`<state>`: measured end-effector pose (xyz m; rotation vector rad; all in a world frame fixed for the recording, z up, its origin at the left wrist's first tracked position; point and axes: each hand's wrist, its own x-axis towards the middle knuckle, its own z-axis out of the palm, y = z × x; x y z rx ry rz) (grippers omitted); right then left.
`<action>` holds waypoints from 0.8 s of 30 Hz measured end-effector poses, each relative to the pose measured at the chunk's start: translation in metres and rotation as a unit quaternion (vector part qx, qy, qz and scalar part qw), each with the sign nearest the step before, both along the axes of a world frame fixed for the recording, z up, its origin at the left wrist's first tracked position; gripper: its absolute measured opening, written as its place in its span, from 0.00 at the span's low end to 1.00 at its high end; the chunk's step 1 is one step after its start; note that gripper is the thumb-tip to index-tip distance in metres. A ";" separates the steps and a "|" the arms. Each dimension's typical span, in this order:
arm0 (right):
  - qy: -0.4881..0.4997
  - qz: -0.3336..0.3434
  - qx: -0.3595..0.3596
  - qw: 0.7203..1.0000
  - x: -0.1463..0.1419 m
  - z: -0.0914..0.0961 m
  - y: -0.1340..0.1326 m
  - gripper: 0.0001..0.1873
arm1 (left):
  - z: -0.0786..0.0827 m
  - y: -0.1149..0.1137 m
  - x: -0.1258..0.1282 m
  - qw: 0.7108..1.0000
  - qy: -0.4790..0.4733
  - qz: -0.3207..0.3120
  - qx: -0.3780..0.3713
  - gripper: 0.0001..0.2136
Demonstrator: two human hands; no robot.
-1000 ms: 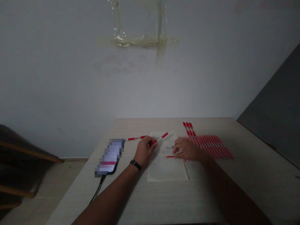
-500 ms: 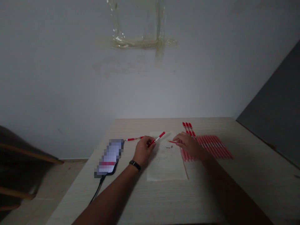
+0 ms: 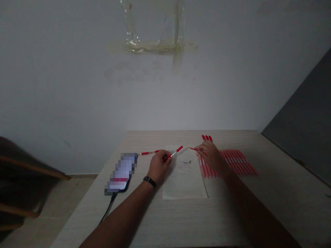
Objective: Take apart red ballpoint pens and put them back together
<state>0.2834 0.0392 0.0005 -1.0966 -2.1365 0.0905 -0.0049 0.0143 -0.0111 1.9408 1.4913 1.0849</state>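
My left hand (image 3: 158,166) is closed around a red and white pen barrel (image 3: 174,153) that points up and right over a white sheet of paper (image 3: 184,179). My right hand (image 3: 211,155) pinches a thin red-tipped refill (image 3: 193,148) whose tip points left toward the barrel's end. The two parts are a small gap apart. A small dark piece (image 3: 188,162) lies on the paper between my hands.
A row of several red pens (image 3: 236,161) lies on the pale wooden table (image 3: 181,220) right of the paper. Another red pen (image 3: 148,152) lies near a phone (image 3: 121,173) with a cable, at left. A chair (image 3: 18,179) stands at far left.
My right hand lifted the refill off the paper and carried it up and away, toward the end of the pen barrel. My left hand has barely moved.
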 end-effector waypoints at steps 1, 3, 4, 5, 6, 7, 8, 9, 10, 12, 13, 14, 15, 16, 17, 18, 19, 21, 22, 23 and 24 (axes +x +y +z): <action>-0.007 0.000 0.000 1.000 0.001 0.000 0.000 0.07 | -0.001 0.001 0.000 1.000 0.004 0.000 0.002 0.04; -0.023 -0.006 0.000 1.000 0.004 0.002 0.001 0.09 | -0.002 0.001 -0.001 1.000 0.016 0.002 0.006 0.05; -0.030 -0.011 0.000 0.999 0.006 0.002 0.002 0.10 | -0.002 0.002 -0.002 1.000 0.025 0.005 0.010 0.05; -0.037 -0.016 -0.001 0.999 0.008 0.003 0.003 0.11 | -0.001 0.002 -0.003 0.999 0.035 0.007 0.016 0.05; -0.042 -0.020 -0.001 0.999 0.010 0.004 0.003 0.11 | 0.000 0.002 -0.003 0.999 0.049 0.006 0.023 0.05; -0.044 -0.021 -0.001 0.999 0.011 0.004 0.003 0.12 | 0.002 0.001 -0.003 0.997 0.064 0.004 0.032 0.06; -0.045 -0.017 -0.003 0.999 0.010 0.004 0.002 0.12 | 0.003 0.000 -0.003 0.996 0.081 -0.002 0.041 0.06; -0.042 -0.009 -0.007 0.999 0.007 0.005 0.000 0.11 | 0.005 -0.001 -0.003 0.994 0.097 -0.013 0.051 0.06; -0.037 0.005 -0.015 0.999 0.003 0.004 -0.003 0.11 | 0.007 -0.002 -0.002 0.992 0.110 -0.023 0.057 0.06; -0.017 0.057 -0.051 0.997 -0.009 0.003 -0.010 0.08 | 0.010 -0.005 0.001 0.989 0.121 -0.065 0.061 0.06; -0.001 0.070 -0.073 0.995 -0.015 0.002 -0.014 0.07 | 0.011 -0.006 0.002 0.987 0.124 -0.085 0.061 0.07; 0.011 0.078 -0.087 0.993 -0.020 0.001 -0.017 0.08 | 0.012 -0.007 0.003 0.986 0.123 -0.094 0.060 0.07; 0.017 0.082 -0.096 0.992 -0.023 0.000 -0.019 0.10 | 0.012 -0.007 0.004 0.986 0.120 -0.096 0.057 0.07; 0.033 0.072 -0.095 0.992 -0.025 0.000 -0.021 0.14 | 0.012 -0.007 0.004 0.987 0.118 -0.092 0.055 0.06; 0.042 0.063 -0.090 0.993 -0.024 0.001 -0.021 0.16 | 0.011 -0.007 0.004 0.988 0.115 -0.084 0.053 0.06; 0.048 0.056 -0.081 0.994 -0.022 0.002 -0.020 0.17 | 0.010 -0.006 0.003 0.989 0.113 -0.077 0.052 0.05; 0.052 0.051 -0.069 0.995 -0.020 0.003 -0.019 0.16 | 0.009 -0.006 0.003 0.990 0.112 -0.070 0.052 0.05; 0.046 0.057 -0.049 0.996 -0.014 0.006 -0.016 0.09 | 0.007 -0.005 0.002 0.990 0.110 -0.064 0.052 0.05; 0.043 0.061 -0.041 0.996 -0.012 0.007 -0.015 0.06 | 0.007 -0.004 0.002 0.991 0.109 -0.062 0.052 0.05; 0.039 0.063 -0.037 0.997 -0.012 0.008 -0.014 0.03 | 0.006 -0.004 0.002 0.991 0.108 -0.063 0.052 0.05; 0.037 0.064 -0.038 0.997 -0.013 0.008 -0.014 0.02 | 0.006 -0.004 0.002 0.991 0.108 -0.066 0.052 0.05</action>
